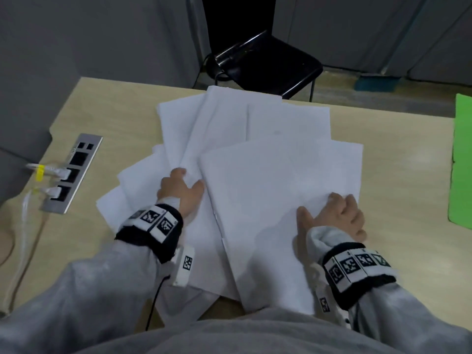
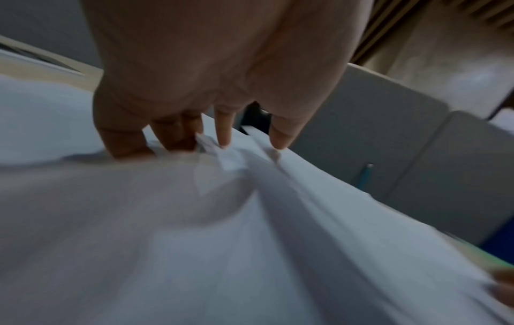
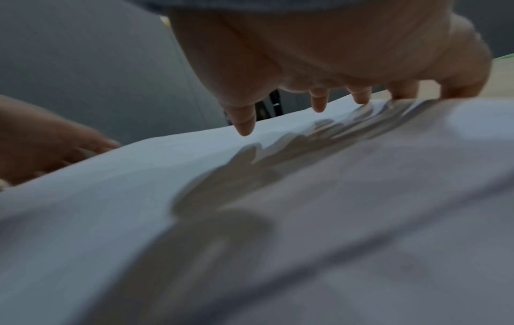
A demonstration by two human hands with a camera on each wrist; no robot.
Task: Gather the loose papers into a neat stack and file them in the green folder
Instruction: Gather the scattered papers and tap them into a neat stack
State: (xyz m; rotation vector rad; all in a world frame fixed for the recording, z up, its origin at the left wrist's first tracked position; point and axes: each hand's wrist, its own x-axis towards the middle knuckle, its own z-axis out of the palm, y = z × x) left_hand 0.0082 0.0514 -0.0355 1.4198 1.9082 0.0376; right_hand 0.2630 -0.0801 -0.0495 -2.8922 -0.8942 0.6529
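Observation:
Several white papers (image 1: pixel 255 200) lie fanned and overlapping across the middle of the wooden table (image 1: pixel 398 251). My left hand (image 1: pixel 182 192) sits on the left part of the spread. Its bent fingertips (image 2: pixel 224 136) press down, and a small fold of paper bunches up between them. My right hand (image 1: pixel 339 215) rests on the near right corner of the top sheets, its spread fingertips (image 3: pixel 319 103) touching the paper (image 3: pixel 278 220). Neither hand grips a sheet. The green folder (image 1: pixel 462 162) lies flat at the table's right edge, apart from the papers.
A metal socket panel (image 1: pixel 72 172) with white plugs and cables is set into the table at the left. A black chair (image 1: pixel 268 65) stands just beyond the far edge. Bare tabletop shows between the papers and the folder.

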